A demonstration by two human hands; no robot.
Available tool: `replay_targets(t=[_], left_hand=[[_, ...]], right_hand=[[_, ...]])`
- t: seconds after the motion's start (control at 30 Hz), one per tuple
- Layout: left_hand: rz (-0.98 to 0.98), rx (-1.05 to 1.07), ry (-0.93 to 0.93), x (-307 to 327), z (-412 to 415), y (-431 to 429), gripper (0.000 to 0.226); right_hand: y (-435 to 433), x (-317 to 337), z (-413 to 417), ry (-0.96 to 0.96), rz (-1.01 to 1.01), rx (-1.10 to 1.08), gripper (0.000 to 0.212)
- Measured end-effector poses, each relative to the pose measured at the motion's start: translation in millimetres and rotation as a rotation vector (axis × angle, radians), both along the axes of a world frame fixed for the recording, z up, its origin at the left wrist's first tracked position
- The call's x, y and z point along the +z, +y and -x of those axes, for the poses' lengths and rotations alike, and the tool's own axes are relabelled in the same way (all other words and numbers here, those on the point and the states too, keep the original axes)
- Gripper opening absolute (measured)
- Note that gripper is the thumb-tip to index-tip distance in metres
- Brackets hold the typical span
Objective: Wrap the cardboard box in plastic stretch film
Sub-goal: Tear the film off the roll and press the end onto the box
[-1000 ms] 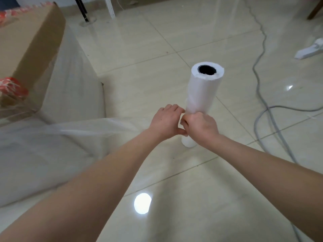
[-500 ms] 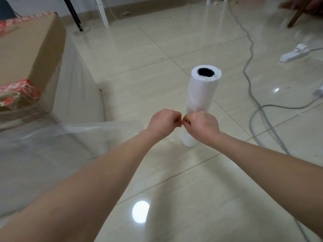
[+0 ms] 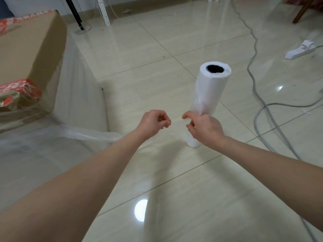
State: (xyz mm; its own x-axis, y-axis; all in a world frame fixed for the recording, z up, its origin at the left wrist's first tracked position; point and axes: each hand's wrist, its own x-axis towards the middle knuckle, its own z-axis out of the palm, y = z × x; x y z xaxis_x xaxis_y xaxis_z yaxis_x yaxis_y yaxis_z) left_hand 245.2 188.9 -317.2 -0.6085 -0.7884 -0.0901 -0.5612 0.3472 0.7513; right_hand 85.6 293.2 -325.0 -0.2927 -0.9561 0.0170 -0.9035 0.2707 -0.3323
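Note:
The cardboard box (image 3: 33,48) with red tape stands on the floor at the left, and clear stretch film (image 3: 75,95) is drawn over its side and down to the floor. A white roll of stretch film (image 3: 209,91) stands upright on the tiles right of centre. My left hand (image 3: 154,122) has curled fingers, and a bunched strand of film runs from under its wrist back to the box. My right hand (image 3: 204,129) is at the roll's lower part, pinching the loose film edge there. A small gap separates the two hands.
Grey cables (image 3: 262,109) snake across the tiles on the right, near a white power strip (image 3: 300,49). A black stand base (image 3: 82,29) and a white post (image 3: 104,16) stand at the back. A wooden furniture leg (image 3: 302,11) is at the top right.
My hands were pressed together at the roll and have pulled apart, the left moving left. The view has tilted up, showing more of the room.

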Motion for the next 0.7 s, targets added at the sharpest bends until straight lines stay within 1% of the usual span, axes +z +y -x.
replay_targets(t=[0.07, 0.1, 0.13, 0.17, 0.2, 0.23, 0.27, 0.3, 0.33, 0.37, 0.4, 0.43, 0.47, 0.53, 0.57, 0.6, 0.63, 0.7], left_hand=[[-0.041, -0.019, 0.0, -4, 1, 0, 0.014], [-0.054, -0.025, -0.004, -6, 2, 1, 0.012], [-0.057, -0.029, -0.015, -8, 3, 1, 0.009], [-0.055, -0.03, -0.03, -10, 3, 1, 0.008], [-0.046, -0.025, -0.048, -12, 3, 1, 0.011], [-0.034, -0.019, -0.074, -13, 3, 1, 0.016], [0.021, -0.018, -0.133, -14, 2, 1, 0.021], [0.156, -0.03, -0.227, -14, 2, 1, 0.027], [0.354, -0.058, -0.32, -15, 2, 2, 0.034], [0.563, -0.101, -0.366, -15, 3, 5, 0.043], [0.718, -0.156, -0.343, -15, 5, 9, 0.051], [0.794, -0.209, -0.298, -13, 10, 15, 0.058], [0.812, -0.254, -0.268, -13, 15, 20, 0.064], [0.752, -0.296, -0.323, -17, 30, 28, 0.068], [0.693, -0.279, -0.372, -20, 37, 30, 0.065], [0.614, -0.242, -0.399, -21, 43, 30, 0.058], [0.515, -0.193, -0.388, -21, 46, 28, 0.048], [0.313, -0.099, -0.264, -22, 47, 24, 0.025]], right_hand=[[-3, -1, -3, 0.028, -0.017, 0.069, 0.048], [-6, -1, -4, 0.018, -0.049, 0.061, 0.051], [-8, -1, -3, 0.004, -0.075, 0.031, 0.046], [-9, -2, -1, -0.003, -0.084, -0.002, 0.036], [-9, -4, 0, -0.011, -0.073, -0.025, 0.026], [-7, -5, 1, -0.03, -0.047, -0.037, 0.022], [-4, -7, 1, -0.055, -0.016, -0.044, 0.022], [-2, -9, 2, -0.073, 0.009, -0.046, 0.022], [0, -11, 3, -0.085, 0.021, -0.043, 0.022], [1, -12, 4, -0.093, 0.02, -0.039, 0.021], [1, -13, 5, -0.103, 0.017, -0.037, 0.021], [1, -15, 6, -0.113, 0.015, -0.035, 0.021], [1, -16, 6, -0.124, 0.02, -0.036, 0.021], [1, -17, 6, -0.151, 0.041, -0.049, 0.021], [1, -16, 6, -0.165, 0.051, -0.06, 0.021], [0, -16, 6, -0.182, 0.061, -0.069, 0.02], [0, -15, 6, -0.201, 0.064, -0.074, 0.019], [-1, -15, 6, -0.226, 0.047, -0.076, 0.018]])
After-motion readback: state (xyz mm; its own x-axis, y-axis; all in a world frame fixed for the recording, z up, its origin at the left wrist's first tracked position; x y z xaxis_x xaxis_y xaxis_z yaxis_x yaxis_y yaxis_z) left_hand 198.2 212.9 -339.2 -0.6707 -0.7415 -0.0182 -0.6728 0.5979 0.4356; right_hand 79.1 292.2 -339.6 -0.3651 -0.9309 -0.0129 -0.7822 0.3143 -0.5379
